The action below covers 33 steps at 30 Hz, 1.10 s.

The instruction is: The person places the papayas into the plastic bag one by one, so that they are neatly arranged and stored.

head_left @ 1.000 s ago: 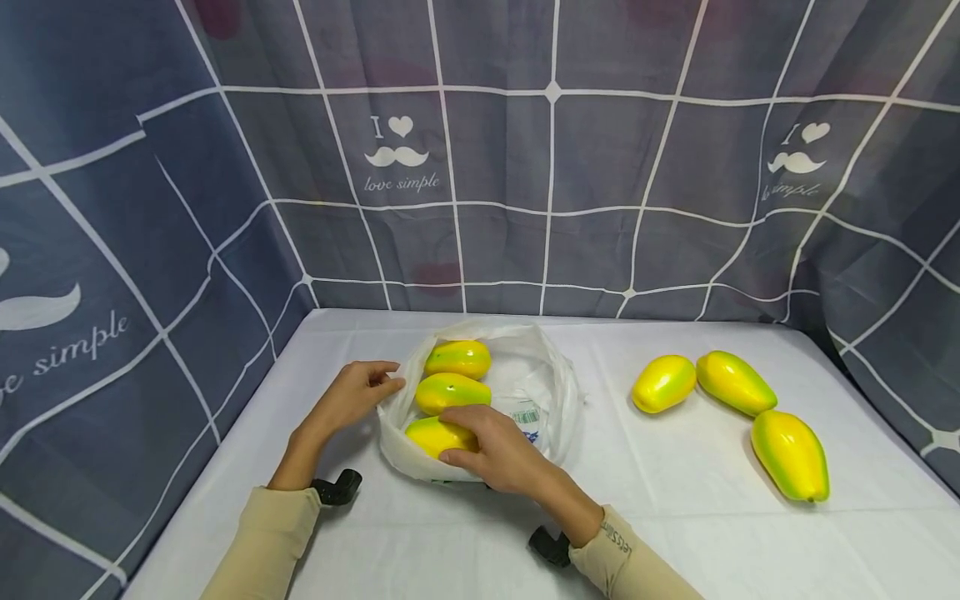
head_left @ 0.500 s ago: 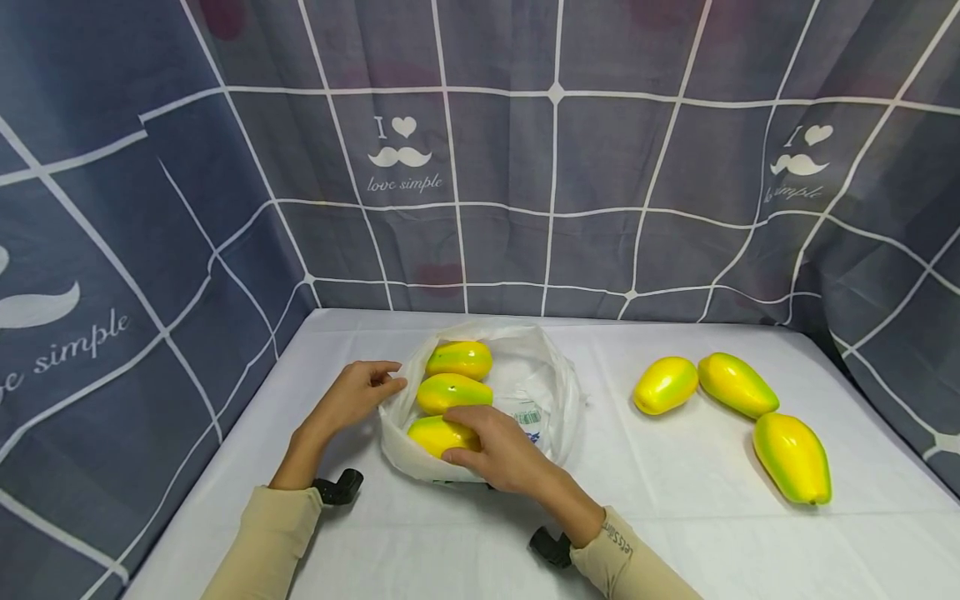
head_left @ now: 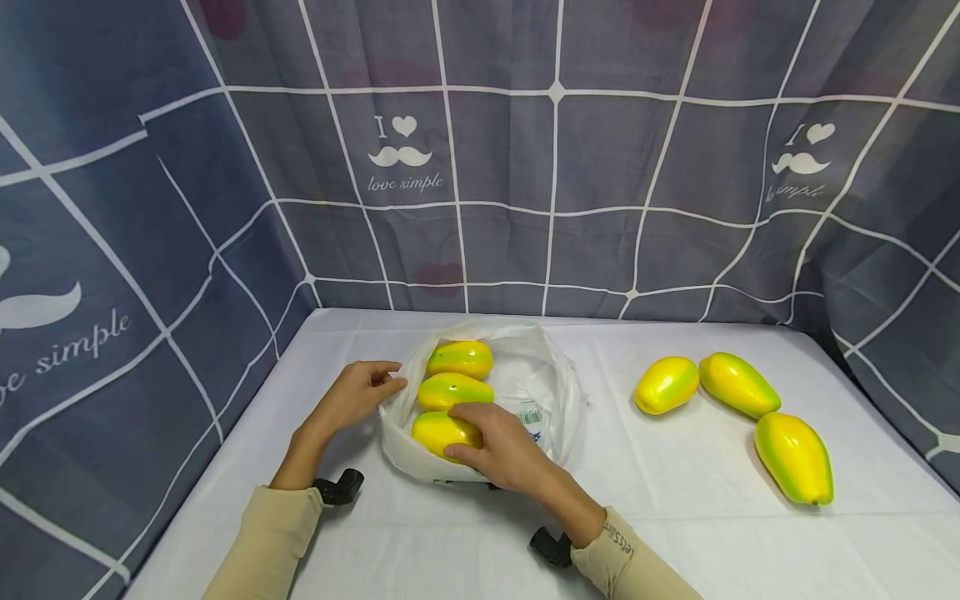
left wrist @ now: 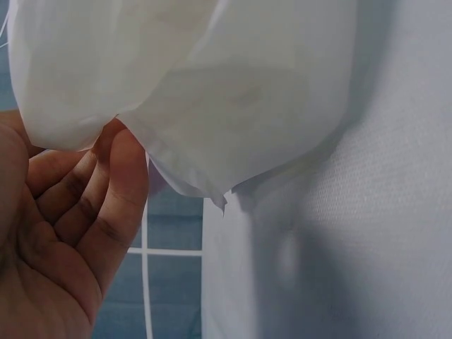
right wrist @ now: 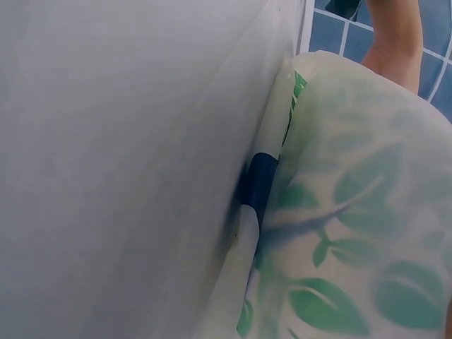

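A white plastic bag (head_left: pixel 567 385) stands on the table with its mouth spread wide. Inside, along its left side, lie a far yellow-green papaya (head_left: pixel 460 359), a middle one (head_left: pixel 454 392) and a near one (head_left: pixel 442 432). My right hand (head_left: pixel 502 442) reaches over the bag's near rim and grips the near papaya, thumb in front and fingers behind. On the left, my left hand (head_left: pixel 358 397) pinches the bag's rim. In the left wrist view, that left hand (left wrist: pixel 78 205) has thumb and fingers at the thin white plastic. Green leaf prints on the bag (right wrist: pixel 360 205) fill the right wrist view, its papayas hidden.
Three more papayas lie to the right of the bag: a left one (head_left: pixel 666 385), one behind it (head_left: pixel 738 384) and a larger near one (head_left: pixel 793 459). A white cloth (head_left: pixel 675 533) covers the table. Grey checked curtains (head_left: pixel 495 150) hang behind and at both sides.
The near papaya has shifted slightly right and away from me within the bag, along with the right hand's fingers. My left hand stays at the rim.
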Tool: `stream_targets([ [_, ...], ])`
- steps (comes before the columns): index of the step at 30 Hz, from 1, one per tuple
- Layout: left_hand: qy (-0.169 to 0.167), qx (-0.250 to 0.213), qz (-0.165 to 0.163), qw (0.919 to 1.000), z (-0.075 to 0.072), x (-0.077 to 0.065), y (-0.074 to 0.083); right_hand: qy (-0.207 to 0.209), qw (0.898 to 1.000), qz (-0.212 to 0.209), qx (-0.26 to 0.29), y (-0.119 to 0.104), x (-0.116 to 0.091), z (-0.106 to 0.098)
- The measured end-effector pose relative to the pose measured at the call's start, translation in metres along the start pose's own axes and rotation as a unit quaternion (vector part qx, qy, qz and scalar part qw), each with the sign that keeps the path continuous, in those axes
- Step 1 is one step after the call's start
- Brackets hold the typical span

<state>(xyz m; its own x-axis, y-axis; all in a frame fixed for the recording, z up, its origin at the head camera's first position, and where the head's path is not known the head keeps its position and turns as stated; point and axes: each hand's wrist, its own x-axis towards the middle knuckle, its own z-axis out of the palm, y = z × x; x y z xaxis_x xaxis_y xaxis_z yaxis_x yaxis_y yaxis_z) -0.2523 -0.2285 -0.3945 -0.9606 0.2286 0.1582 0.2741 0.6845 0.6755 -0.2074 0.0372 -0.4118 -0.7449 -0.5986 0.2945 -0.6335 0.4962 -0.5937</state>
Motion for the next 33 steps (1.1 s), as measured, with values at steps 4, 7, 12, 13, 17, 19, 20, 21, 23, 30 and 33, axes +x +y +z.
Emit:
stream_targets([
  [4,-0.001,-0.007,0.002,1.0000,0.0007,0.0001,-0.0011,0.001,1.000,-0.004,-0.005,0.0003,0.0003,0.0005],
  [7,-0.003,-0.012,0.001,0.9999,0.0012,0.0001,-0.0019,0.000,1.000,-0.007,-0.008,0.0002,0.0005,0.0006],
  [12,-0.005,-0.015,-0.001,0.9999,0.0016,-0.0002,-0.0024,-0.007,1.000,-0.008,-0.005,-0.0009,0.0001,0.0004],
  [13,-0.006,-0.014,-0.002,0.9999,0.0016,-0.0004,-0.0024,-0.009,1.000,-0.008,-0.005,-0.0010,-0.0001,0.0005],
  [17,-0.005,-0.009,-0.006,0.9999,0.0014,-0.0009,-0.0020,-0.012,1.000,-0.009,-0.001,-0.0020,-0.0005,0.0003],
  [19,-0.004,-0.007,-0.008,0.9999,0.0014,-0.0008,-0.0019,-0.012,1.000,-0.010,0.000,-0.0024,-0.0006,0.0000],
  [20,-0.004,-0.007,-0.008,0.9999,0.0014,-0.0007,-0.0018,-0.011,1.000,-0.011,0.000,-0.0025,-0.0006,-0.0002],
  [21,-0.002,-0.006,-0.008,0.9999,0.0013,-0.0005,-0.0017,-0.011,1.000,-0.012,0.000,-0.0029,-0.0005,-0.0006],
  [23,-0.002,-0.006,-0.008,0.9999,0.0013,-0.0001,-0.0015,-0.009,1.000,-0.016,0.001,-0.0034,-0.0006,-0.0014],
  [30,-0.002,-0.003,-0.003,1.0000,0.0010,0.0013,-0.0023,0.000,1.000,-0.021,0.007,-0.0025,-0.0027,-0.0048],
  [33,0.000,0.000,-0.003,1.0000,0.0006,0.0013,-0.0025,0.004,1.000,-0.021,0.010,-0.0015,-0.0047,-0.0077],
])
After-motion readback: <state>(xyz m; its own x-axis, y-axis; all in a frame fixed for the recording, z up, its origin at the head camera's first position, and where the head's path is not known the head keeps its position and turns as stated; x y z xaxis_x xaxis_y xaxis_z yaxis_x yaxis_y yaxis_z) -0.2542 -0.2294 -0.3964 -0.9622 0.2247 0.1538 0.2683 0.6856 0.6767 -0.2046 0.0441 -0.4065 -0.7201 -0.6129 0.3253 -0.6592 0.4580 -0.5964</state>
